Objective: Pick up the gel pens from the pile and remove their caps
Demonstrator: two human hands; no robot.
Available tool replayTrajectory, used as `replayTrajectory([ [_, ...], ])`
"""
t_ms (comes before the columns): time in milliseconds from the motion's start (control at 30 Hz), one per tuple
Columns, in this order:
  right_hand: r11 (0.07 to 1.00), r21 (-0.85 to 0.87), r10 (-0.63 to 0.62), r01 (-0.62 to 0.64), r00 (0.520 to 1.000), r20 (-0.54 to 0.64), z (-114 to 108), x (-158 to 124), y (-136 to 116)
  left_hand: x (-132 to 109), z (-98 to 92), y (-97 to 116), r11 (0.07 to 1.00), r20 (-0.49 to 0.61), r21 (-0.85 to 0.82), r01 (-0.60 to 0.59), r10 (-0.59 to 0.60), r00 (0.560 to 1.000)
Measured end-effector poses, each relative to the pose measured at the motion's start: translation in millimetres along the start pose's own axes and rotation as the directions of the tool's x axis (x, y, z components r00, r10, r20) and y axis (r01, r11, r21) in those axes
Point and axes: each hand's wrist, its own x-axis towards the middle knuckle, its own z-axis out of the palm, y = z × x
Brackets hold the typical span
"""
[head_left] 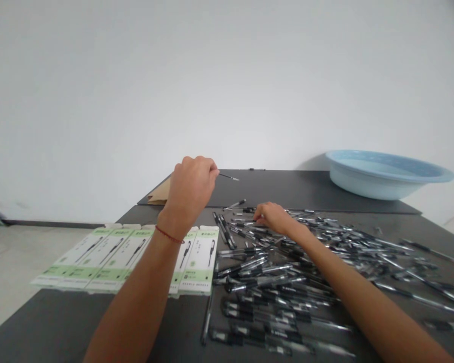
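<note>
My left hand (192, 184) is raised over the back of the table, its fingertips pinched on a thin dark pen refill (229, 176) whose pale tip points right. A red cord circles that wrist. Lower and to the right, my right hand (273, 217) is at the far edge of a large heap of clear-barrelled pens (280, 282) with black grips. Its fingers are curled together and partly hidden, so what they hold cannot be made out. Below my left hand, flat white and green pen cartons (199, 259) lie in an overlapping row, partly covered by my left forearm.
A large light-blue basin (386, 174) stands at the back right, near the white wall. Brown cardboard (159, 193) lies behind my left wrist. One pen (257, 169) rests at the table's far edge. Loose pens spread toward the right side.
</note>
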Motion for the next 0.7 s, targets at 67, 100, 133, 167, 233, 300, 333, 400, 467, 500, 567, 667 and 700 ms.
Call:
replayTrajectory([
  [67, 0.998, 0.06, 0.0, 0.001, 1.0, -0.009, 8.4, 0.7, -0.4, -0.2, -0.6, 0.7, 1.0, -0.002, 0.006, 0.002, -0.002, 1.0],
  [100, 0.995, 0.097, 0.003, -0.001, 1.0, -0.021, 11.2, 0.6, -0.5, -0.3, -0.7, 0.9, 1.0, -0.003, 0.009, 0.0, 0.0, 1.0],
  [133, 0.99, 0.14, 0.008, -0.003, 0.999, -0.039, 12.6, 0.3, -0.6, -0.2, -0.8, 1.1, 1.0, -0.003, 0.013, -0.005, 0.005, 1.0],
  [167, 0.982, 0.189, 0.015, -0.002, 0.998, -0.064, 12.6, -0.1, -0.7, 0.0, -0.7, 1.1, 1.0, -0.003, 0.017, -0.009, 0.009, 1.0],
  [233, 0.952, 0.307, 0.036, 0.008, 0.99, -0.139, 6.9, -0.9, -0.5, 0.7, 0.0, 0.5, 1.0, -0.007, 0.02, -0.017, 0.017, 1.0],
  [300, 0.894, 0.448, 0.083, 0.033, 0.968, -0.237, -6.5, -1.8, 0.3, 2.0, 0.9, -0.9, 1.0, -0.03, 0.0, -0.019, 0.019, 0.999],
  [333, 0.85, 0.524, 0.122, 0.052, 0.948, -0.293, -15.7, -2.3, 1.2, 2.7, 1.2, -1.9, 1.0, -0.05, -0.027, -0.017, 0.015, 0.999],
  [400, 0.73, 0.675, 0.231, 0.11, 0.889, -0.395, -37.2, -4.4, 3.7, 4.3, 0.4, -3.6, 0.994, -0.112, -0.111, -0.018, 0.006, 0.994],
  [467, 0.574, 0.795, 0.355, 0.198, 0.814, -0.459, -59.2, -8.3, 6.9, 5.0, -2.8, -4.3, 0.975, -0.213, -0.218, -0.042, -0.005, 0.977],
  [500, 0.492, 0.835, 0.412, 0.247, 0.779, -0.473, -69.1, -10.8, 8.4, 4.8, -5.3, -4.0, 0.961, -0.271, -0.266, -0.069, -0.006, 0.962],
  [567, 0.335, 0.88, 0.506, 0.338, 0.723, -0.47, -84.9, -16.1, 10.8, 3.0, -11.7, -2.1, 0.933, -0.37, -0.331, -0.138, 0.006, 0.929],
  [667, 0.13, 0.897, 0.595, 0.423, 0.69, -0.412, -97.5, -21.4, 11.2, -2.1, -20.5, 3.1, 0.911, -0.427, -0.339, -0.234, 0.073, 0.901],
  [700, 0.069, 0.898, 0.612, 0.435, 0.692, -0.383, -99.3, -22.1, 10.5, -3.9, -22.4, 5.0, 0.908, -0.428, -0.331, -0.257, 0.099, 0.899],
])
